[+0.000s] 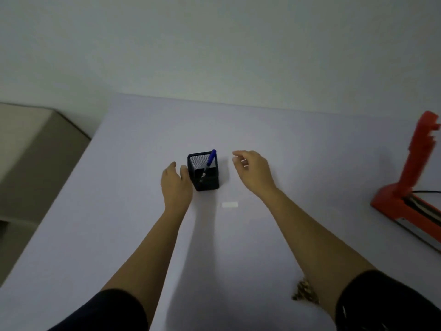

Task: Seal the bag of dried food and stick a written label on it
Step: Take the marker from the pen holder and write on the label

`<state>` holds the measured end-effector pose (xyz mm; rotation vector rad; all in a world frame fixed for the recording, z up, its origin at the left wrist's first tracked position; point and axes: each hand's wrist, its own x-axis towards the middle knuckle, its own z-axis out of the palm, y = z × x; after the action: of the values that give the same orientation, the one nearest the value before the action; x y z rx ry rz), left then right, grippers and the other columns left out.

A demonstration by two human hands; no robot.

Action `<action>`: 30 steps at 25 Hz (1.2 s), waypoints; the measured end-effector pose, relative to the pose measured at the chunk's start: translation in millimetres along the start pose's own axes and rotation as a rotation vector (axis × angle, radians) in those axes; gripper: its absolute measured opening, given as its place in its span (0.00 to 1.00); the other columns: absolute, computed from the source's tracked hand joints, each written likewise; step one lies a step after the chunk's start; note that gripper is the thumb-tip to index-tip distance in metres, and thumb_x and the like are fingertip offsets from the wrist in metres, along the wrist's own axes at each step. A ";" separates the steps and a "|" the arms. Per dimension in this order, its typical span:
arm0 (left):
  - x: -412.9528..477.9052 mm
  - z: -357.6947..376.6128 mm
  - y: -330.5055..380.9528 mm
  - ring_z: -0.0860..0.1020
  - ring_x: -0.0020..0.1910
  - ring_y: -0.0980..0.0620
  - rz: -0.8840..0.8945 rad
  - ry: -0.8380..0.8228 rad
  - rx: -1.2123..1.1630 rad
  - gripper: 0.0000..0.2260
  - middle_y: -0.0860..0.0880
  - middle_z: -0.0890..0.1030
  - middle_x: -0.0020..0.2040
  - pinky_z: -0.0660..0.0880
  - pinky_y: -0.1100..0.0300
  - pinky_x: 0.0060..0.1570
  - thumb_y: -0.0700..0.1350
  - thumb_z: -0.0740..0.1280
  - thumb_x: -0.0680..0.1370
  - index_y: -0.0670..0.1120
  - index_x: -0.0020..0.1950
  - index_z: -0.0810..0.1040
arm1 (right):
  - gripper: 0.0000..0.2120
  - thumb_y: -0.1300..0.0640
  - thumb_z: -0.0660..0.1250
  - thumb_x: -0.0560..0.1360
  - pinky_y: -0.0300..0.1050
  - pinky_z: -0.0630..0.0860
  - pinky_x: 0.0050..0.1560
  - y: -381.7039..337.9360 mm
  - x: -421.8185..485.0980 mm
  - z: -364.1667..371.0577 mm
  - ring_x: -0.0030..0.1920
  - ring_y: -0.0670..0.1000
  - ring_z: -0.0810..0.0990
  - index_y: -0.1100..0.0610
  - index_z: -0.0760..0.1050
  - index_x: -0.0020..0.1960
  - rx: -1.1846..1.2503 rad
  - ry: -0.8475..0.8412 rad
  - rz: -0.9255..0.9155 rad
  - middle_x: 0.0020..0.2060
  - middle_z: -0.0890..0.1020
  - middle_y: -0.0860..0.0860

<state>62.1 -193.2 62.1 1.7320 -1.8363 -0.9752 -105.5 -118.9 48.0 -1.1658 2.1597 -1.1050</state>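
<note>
One label (229,204), between left hand (175,185), right hand (253,172)

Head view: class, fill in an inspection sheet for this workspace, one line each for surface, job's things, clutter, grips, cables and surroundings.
Surface: pale table, smooth, flat.
Job's things: blue pen leaning in a black mesh pen holder; white label lying flat nearer the person; red sealer at the right edge, lever raised; dried food partly hidden by the right forearm.
Clutter: nothing seen.
Grips: left hand open beside the holder, contact unclear; right hand relaxed, holding nothing.
Cables: black cable behind the sealer.
Surroundings: plain wall; beige cabinet on the left.
</note>
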 end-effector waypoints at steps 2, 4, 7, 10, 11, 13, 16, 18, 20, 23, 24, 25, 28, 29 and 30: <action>15.7 6.9 -6.7 0.74 0.52 0.41 -0.056 -0.160 0.004 0.14 0.40 0.77 0.50 0.71 0.55 0.44 0.45 0.51 0.82 0.38 0.53 0.72 | 0.17 0.51 0.62 0.78 0.40 0.71 0.53 -12.8 29.0 24.2 0.55 0.52 0.78 0.57 0.73 0.64 -0.022 -0.064 0.029 0.58 0.78 0.56; 21.2 11.4 -11.5 0.72 0.43 0.44 -0.079 -0.224 0.003 0.15 0.41 0.76 0.42 0.66 0.56 0.37 0.46 0.50 0.82 0.40 0.44 0.71 | 0.18 0.50 0.63 0.77 0.42 0.70 0.55 -18.5 44.9 42.5 0.57 0.53 0.77 0.57 0.74 0.64 -0.053 -0.115 0.036 0.60 0.78 0.55; 22.8 12.9 -12.9 0.72 0.42 0.42 -0.065 -0.234 0.022 0.15 0.37 0.77 0.44 0.66 0.55 0.41 0.44 0.50 0.82 0.40 0.41 0.70 | 0.14 0.53 0.67 0.75 0.43 0.71 0.57 -20.6 50.3 53.9 0.56 0.53 0.77 0.57 0.78 0.58 -0.065 -0.095 0.003 0.56 0.81 0.55; 22.8 12.7 -10.0 0.71 0.41 0.45 -0.078 -0.247 0.032 0.15 0.41 0.75 0.42 0.66 0.57 0.38 0.44 0.50 0.83 0.39 0.43 0.70 | 0.10 0.53 0.69 0.74 0.42 0.74 0.56 -30.7 46.6 46.4 0.52 0.49 0.80 0.57 0.80 0.53 0.006 -0.085 -0.066 0.50 0.83 0.52; 22.9 13.0 -10.5 0.71 0.41 0.46 -0.100 -0.253 -0.002 0.15 0.42 0.75 0.42 0.65 0.57 0.37 0.45 0.50 0.83 0.39 0.44 0.71 | 0.10 0.53 0.68 0.74 0.40 0.75 0.54 -35.3 45.9 39.1 0.50 0.48 0.80 0.56 0.80 0.52 0.026 -0.079 -0.082 0.49 0.84 0.51; 22.1 10.7 -13.0 0.74 0.45 0.45 -0.073 -0.247 -0.060 0.16 0.43 0.77 0.45 0.69 0.57 0.39 0.46 0.50 0.83 0.38 0.49 0.74 | 0.09 0.53 0.67 0.75 0.33 0.75 0.49 -45.5 47.0 18.5 0.46 0.46 0.80 0.56 0.79 0.53 0.057 -0.030 -0.104 0.46 0.84 0.51; 16.5 -6.2 -5.6 0.73 0.60 0.48 0.190 -0.139 -0.079 0.17 0.45 0.74 0.62 0.72 0.54 0.60 0.49 0.57 0.81 0.42 0.67 0.71 | 0.09 0.54 0.66 0.76 0.28 0.73 0.45 -61.8 49.1 -20.6 0.43 0.46 0.80 0.56 0.80 0.52 0.136 0.096 -0.090 0.42 0.83 0.50; 10.0 -13.5 11.0 0.74 0.56 0.52 0.333 -0.220 -0.084 0.19 0.49 0.75 0.58 0.72 0.61 0.56 0.50 0.62 0.79 0.45 0.68 0.70 | 0.08 0.52 0.65 0.76 0.28 0.73 0.44 -68.1 48.7 -42.5 0.41 0.46 0.79 0.55 0.80 0.51 0.178 0.153 -0.055 0.40 0.82 0.49; -0.2 -14.8 27.4 0.76 0.46 0.57 0.362 -0.297 -0.098 0.16 0.54 0.77 0.51 0.71 0.73 0.45 0.49 0.65 0.78 0.47 0.65 0.73 | 0.08 0.51 0.65 0.76 0.35 0.76 0.49 -73.6 43.7 -57.1 0.43 0.48 0.81 0.53 0.79 0.50 0.250 0.172 -0.020 0.41 0.83 0.50; -14.3 -17.5 45.2 0.75 0.35 0.60 0.327 -0.270 -0.268 0.07 0.51 0.80 0.41 0.71 0.75 0.35 0.44 0.65 0.78 0.48 0.54 0.79 | 0.08 0.52 0.64 0.77 0.40 0.78 0.49 -79.1 23.2 -72.0 0.41 0.44 0.81 0.54 0.77 0.52 0.458 0.218 0.029 0.42 0.83 0.50; -19.9 -19.6 49.0 0.74 0.34 0.60 0.348 -0.280 -0.310 0.05 0.50 0.79 0.39 0.71 0.73 0.34 0.43 0.65 0.78 0.47 0.52 0.80 | 0.08 0.52 0.63 0.77 0.38 0.77 0.45 -79.8 11.7 -76.1 0.38 0.41 0.80 0.53 0.75 0.53 0.556 0.229 0.058 0.42 0.82 0.49; -25.4 -22.4 51.9 0.75 0.35 0.59 0.407 -0.303 -0.302 0.05 0.51 0.79 0.38 0.72 0.72 0.35 0.42 0.65 0.78 0.47 0.51 0.80 | 0.08 0.51 0.62 0.77 0.37 0.76 0.40 -79.3 -0.2 -78.4 0.34 0.40 0.78 0.53 0.73 0.54 0.629 0.223 0.086 0.41 0.80 0.49; -39.5 -26.6 57.4 0.77 0.37 0.55 0.587 -0.424 -0.199 0.09 0.54 0.79 0.36 0.76 0.62 0.40 0.45 0.61 0.80 0.47 0.47 0.81 | 0.12 0.49 0.60 0.78 0.35 0.70 0.27 -74.6 -35.0 -70.0 0.23 0.41 0.72 0.57 0.75 0.46 0.540 0.123 0.128 0.32 0.76 0.50; -44.2 -26.5 59.0 0.76 0.36 0.55 0.569 -0.463 -0.211 0.11 0.54 0.77 0.35 0.76 0.58 0.41 0.46 0.59 0.81 0.48 0.45 0.80 | 0.13 0.51 0.61 0.78 0.35 0.69 0.25 -74.6 -43.9 -64.4 0.22 0.42 0.71 0.58 0.75 0.41 0.514 0.124 0.144 0.28 0.76 0.50; -48.6 -25.3 61.4 0.74 0.34 0.56 0.520 -0.481 -0.242 0.13 0.53 0.76 0.34 0.75 0.57 0.40 0.46 0.57 0.81 0.50 0.42 0.79 | 0.13 0.52 0.62 0.78 0.35 0.70 0.25 -76.4 -51.2 -59.1 0.22 0.43 0.72 0.58 0.75 0.38 0.532 0.150 0.175 0.25 0.76 0.49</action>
<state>45.1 -152.3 131.4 0.8489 -2.1831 -1.3852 -81.5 -74.8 145.0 -0.6604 1.8504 -1.5938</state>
